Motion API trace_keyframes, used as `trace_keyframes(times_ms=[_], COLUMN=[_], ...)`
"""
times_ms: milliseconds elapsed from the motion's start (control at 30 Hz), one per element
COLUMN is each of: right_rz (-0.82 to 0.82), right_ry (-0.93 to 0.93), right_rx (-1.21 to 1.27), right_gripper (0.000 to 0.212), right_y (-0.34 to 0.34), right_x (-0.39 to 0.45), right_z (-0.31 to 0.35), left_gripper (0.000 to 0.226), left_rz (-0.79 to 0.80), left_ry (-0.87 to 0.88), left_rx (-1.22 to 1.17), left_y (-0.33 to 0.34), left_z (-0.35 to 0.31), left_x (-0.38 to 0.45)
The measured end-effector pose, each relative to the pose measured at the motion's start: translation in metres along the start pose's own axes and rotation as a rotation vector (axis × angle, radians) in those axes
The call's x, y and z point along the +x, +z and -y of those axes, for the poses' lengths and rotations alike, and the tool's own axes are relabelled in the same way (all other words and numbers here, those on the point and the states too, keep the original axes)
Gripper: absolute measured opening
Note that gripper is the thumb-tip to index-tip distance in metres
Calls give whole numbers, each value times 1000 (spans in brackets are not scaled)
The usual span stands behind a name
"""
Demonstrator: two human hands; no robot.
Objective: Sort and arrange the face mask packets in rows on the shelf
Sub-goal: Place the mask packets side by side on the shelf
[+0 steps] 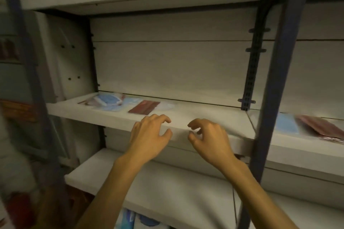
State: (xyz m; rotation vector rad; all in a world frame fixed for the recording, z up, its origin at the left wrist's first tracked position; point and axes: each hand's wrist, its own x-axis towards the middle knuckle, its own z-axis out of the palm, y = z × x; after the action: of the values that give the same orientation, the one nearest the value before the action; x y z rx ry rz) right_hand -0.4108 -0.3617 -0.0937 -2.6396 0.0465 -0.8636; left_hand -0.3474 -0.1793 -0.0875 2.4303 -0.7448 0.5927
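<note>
Matte pale shelf [195, 117], flat glossy packets [144, 107]

Dim, warm and yellowish throughout. Brightest on the middle shelf [204, 117], deep shadow beneath the upper board. Soft, slightly blurred overall; smeared at left and right edges. Wide-angle bowing of uprights.

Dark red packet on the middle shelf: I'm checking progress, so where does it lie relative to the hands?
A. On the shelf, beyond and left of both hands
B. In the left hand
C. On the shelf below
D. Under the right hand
A: the dark red packet lies flat on the shelf, untouched, while the left hand and right hand hover empty nearer the front edge.
</note>
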Motion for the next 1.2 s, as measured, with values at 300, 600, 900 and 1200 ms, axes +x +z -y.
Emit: trace_keyframes(times_ms=[300, 600, 900, 1200], right_rz=[-21, 6, -28, 1], right_ry=[65, 114, 212, 219], right_rx=[-8, -103, -195, -211], right_gripper=[25, 18, 19, 14], right_y=[91, 150, 190, 230], right_x=[98, 149, 193, 225], right_z=[59, 96, 122, 158], left_gripper=[28, 37, 104, 85], left_rz=[47, -36, 189, 181], left_ry=[-25, -428, -614, -495], left_rx=[19, 211, 105, -135], left_y=[-24, -41, -33, -42], left_z=[128, 267, 349, 390], left_x=[67, 141, 196, 206])
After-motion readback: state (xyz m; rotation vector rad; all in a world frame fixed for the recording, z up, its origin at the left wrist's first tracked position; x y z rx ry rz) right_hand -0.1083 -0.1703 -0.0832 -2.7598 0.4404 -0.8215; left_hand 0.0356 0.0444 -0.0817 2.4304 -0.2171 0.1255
